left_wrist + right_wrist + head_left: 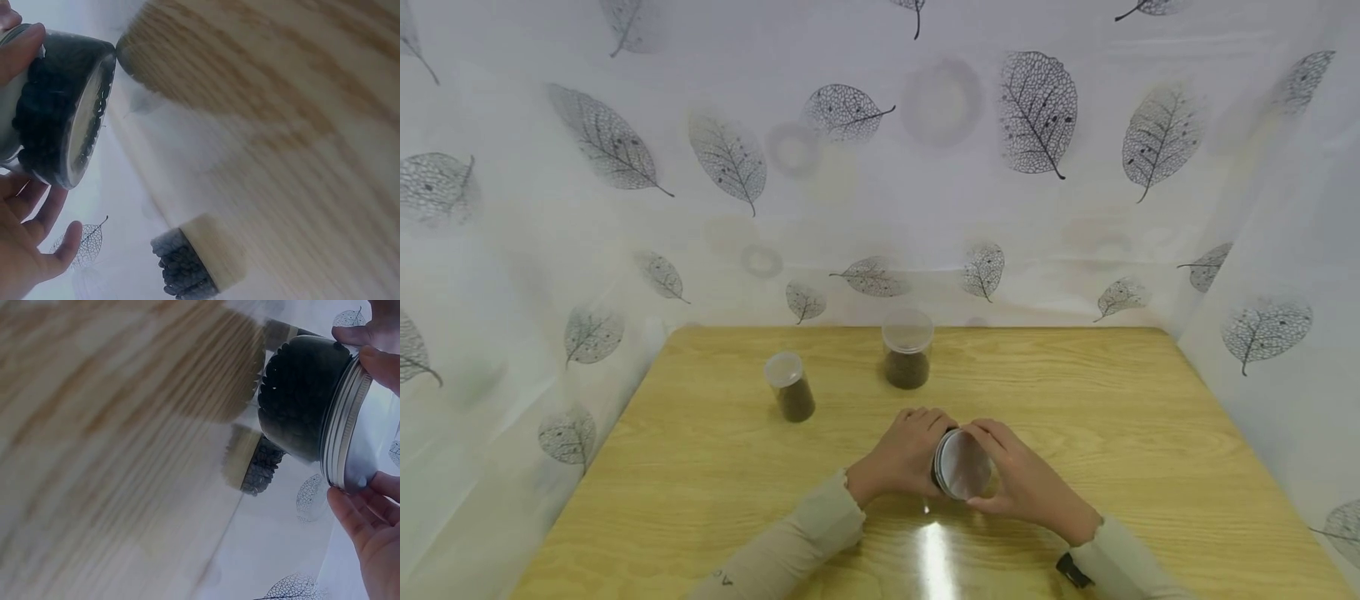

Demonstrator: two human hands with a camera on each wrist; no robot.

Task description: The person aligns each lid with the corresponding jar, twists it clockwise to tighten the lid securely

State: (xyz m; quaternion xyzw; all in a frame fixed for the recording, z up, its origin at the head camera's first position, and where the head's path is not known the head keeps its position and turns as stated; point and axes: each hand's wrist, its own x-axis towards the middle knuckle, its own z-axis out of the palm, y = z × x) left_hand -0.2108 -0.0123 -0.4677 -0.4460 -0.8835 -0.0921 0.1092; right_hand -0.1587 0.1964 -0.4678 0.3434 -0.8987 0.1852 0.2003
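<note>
A clear jar [300, 400] filled with dark bean-like pieces is held tilted just above the table, with a silver metal screw lid [964, 465] on its mouth. My left hand [912, 454] grips the jar's body from the left side. With thumb and fingers spread round the lid's rim, my right hand [1028, 479] holds it from the right. In the left wrist view the jar's base [90, 119] faces the table, and the dark contents show through the wall. The right wrist view shows the lid's ridged edge [344, 425] between the right thumb and fingers.
A wider clear container [907, 367] with dark contents and a pale top stands at the table's back. Left of it is a narrower one [796, 400], also partly filled. Leaf-printed white sheeting [865, 208] surrounds the wooden table [700, 475] at the back and sides.
</note>
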